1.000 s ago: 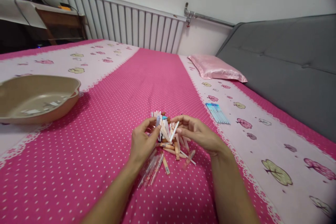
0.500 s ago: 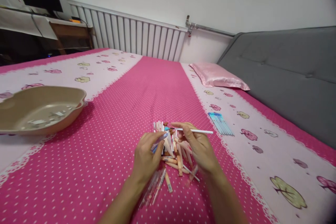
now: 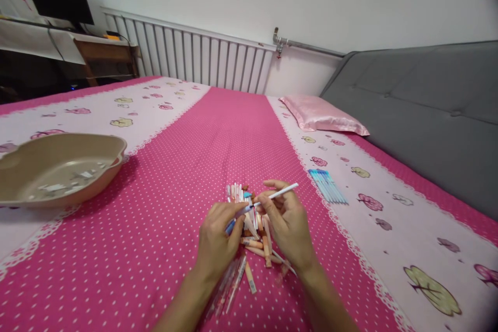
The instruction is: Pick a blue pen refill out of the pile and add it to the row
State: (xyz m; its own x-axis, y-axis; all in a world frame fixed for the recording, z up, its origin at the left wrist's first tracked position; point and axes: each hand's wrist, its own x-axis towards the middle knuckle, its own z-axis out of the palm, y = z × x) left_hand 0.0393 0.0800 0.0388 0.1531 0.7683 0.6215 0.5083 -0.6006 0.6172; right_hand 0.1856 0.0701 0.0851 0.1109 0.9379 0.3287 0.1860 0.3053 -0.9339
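Near on the bed (image 3: 116, 249), slender tubes (image 3: 235, 286). Just past them, pinching a lilac barrel (image 3: 243, 211) in the left hand (image 3: 218, 234) and a white stick (image 3: 280, 192) in the right hand (image 3: 288, 224), over a loose pile (image 3: 266, 249). Farther out, with blue pens (image 3: 329, 187) right, a tan basin (image 3: 70, 153) left.

Soft, fairly bright indoor light from beyond the frame spreads evenly across a pale wall (image 3: 330, 0), leaving a shadow right of a tan basin (image 3: 73, 150) and a sheen on a satin pillow (image 3: 324, 114). Wide-angle distortion stretches the edges, darkness clips the upper-right corner, and piled pen-like sticks (image 3: 266, 251) look soft.
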